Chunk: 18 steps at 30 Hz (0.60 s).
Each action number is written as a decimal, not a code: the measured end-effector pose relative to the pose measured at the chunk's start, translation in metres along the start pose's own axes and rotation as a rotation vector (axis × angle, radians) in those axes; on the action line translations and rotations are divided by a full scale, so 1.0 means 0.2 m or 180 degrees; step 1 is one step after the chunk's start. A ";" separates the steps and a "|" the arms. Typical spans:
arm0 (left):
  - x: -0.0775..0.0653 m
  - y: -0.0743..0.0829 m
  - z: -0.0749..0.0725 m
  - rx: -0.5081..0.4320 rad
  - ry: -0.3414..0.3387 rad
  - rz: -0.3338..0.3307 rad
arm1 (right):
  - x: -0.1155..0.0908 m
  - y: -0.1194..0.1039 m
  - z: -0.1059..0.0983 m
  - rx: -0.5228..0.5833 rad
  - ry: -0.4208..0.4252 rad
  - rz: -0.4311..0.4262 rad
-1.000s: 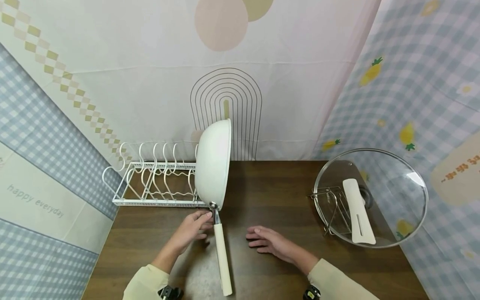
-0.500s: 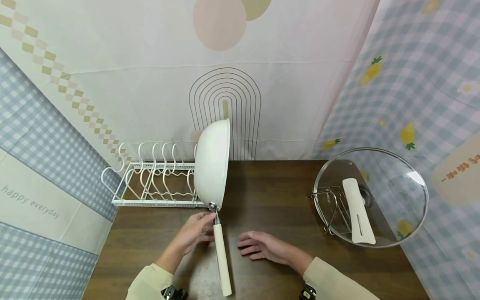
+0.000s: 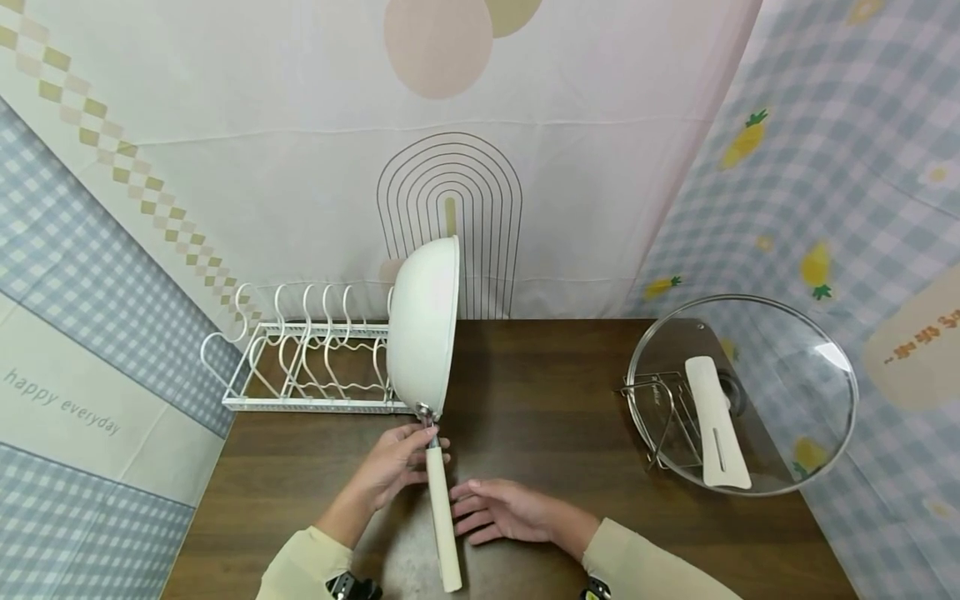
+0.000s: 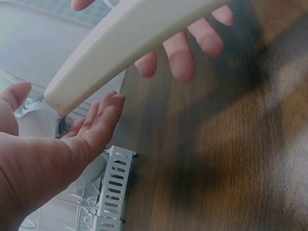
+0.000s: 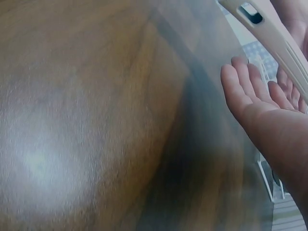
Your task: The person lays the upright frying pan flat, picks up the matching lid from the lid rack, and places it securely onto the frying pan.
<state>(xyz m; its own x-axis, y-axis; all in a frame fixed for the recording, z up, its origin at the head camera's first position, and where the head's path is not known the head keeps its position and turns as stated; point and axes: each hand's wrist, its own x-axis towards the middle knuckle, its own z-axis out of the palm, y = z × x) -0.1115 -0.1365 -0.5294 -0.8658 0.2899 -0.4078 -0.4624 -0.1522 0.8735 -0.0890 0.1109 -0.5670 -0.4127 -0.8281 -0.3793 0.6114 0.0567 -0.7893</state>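
A white wok (image 3: 423,325) stands on its side at the right end of a white wire rack (image 3: 315,406). Its cream handle (image 3: 442,521) points toward me. My left hand (image 3: 397,458) is at the metal neck of the handle, thumb over it and straight fingers passing beneath to the far side. In the left wrist view, that hand (image 4: 72,149) spreads around the neck without curling. My right hand (image 3: 510,510) is just right of the handle, palm turned toward it, fingers loosely extended. The right wrist view shows this hand (image 5: 269,115) beside the handle (image 5: 274,38), holding nothing.
At the right, a large glass lid (image 3: 787,358) with a long cream handle (image 3: 717,425) leans in a small metal wire stand. The wooden table (image 3: 555,400) meets a printed cloth wall (image 3: 585,250) at the back. Checked cloth hangs on both sides.
My left hand has moved right, its fingers now passing under the handle's neck. My right hand has come left and nearer to me, up beside the handle. The wok stays put.
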 end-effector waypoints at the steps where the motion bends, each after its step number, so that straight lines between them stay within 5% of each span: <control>1: 0.00 0.00 0.00 -0.0006 0.0004 0.0005 | 0.01 0.00 0.01 0.0025 0.0004 0.0012; 7: 0.01 0.00 0.02 -0.0037 0.0019 -0.0007 | 0.03 0.02 0.03 0.0133 -0.0042 -0.0006; 18: 0.02 -0.03 0.09 -0.0110 0.0349 0.0031 | 0.09 0.04 0.06 0.0321 -0.0615 -0.0056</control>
<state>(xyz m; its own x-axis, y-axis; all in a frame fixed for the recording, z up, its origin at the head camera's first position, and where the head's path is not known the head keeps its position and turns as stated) -0.1092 -0.1162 -0.5320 -0.8852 0.1835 -0.4275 -0.4584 -0.1876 0.8687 -0.0836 0.0888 -0.5742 -0.2927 -0.9206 -0.2586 0.6737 -0.0066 -0.7390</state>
